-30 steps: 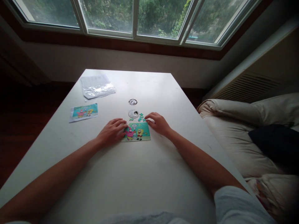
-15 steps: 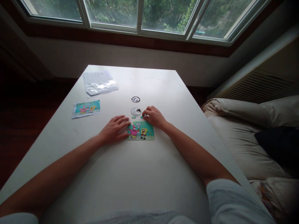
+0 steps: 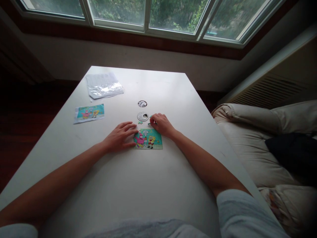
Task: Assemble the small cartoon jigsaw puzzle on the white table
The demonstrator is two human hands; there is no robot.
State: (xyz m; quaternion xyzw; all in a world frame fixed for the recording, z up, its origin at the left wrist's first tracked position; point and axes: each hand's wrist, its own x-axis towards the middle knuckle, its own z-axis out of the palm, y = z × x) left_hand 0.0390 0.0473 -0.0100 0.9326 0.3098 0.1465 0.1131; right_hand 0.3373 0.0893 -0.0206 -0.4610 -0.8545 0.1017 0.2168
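A mostly assembled jigsaw puzzle (image 3: 155,144) with cartoon characters on a teal background lies flat on the white table. My left hand (image 3: 121,136) rests open at its left side, fingers stretched toward the edge and fingertips touching it. Just beyond the puzzle's far edge, my right hand (image 3: 160,124) pinches a small green puzzle piece (image 3: 149,124), which looks tilted and is partly hidden by the fingers. One loose green piece (image 3: 140,122) lies to the left of that hand. Another bit of green shows behind the right fingers, too hidden to make out.
Two round silvery discs (image 3: 143,116) (image 3: 142,103) lie beyond the pieces. A printed picture card (image 3: 89,113) with the same characters is on the left, with papers in a clear plastic sleeve (image 3: 105,86) behind it. A beige sofa (image 3: 244,145) stands right of the table (image 3: 146,185).
The fingers of my right hand have drawn together on the green piece, which now looks tilted. My left hand stays by the puzzle. The whole view has shifted slightly.
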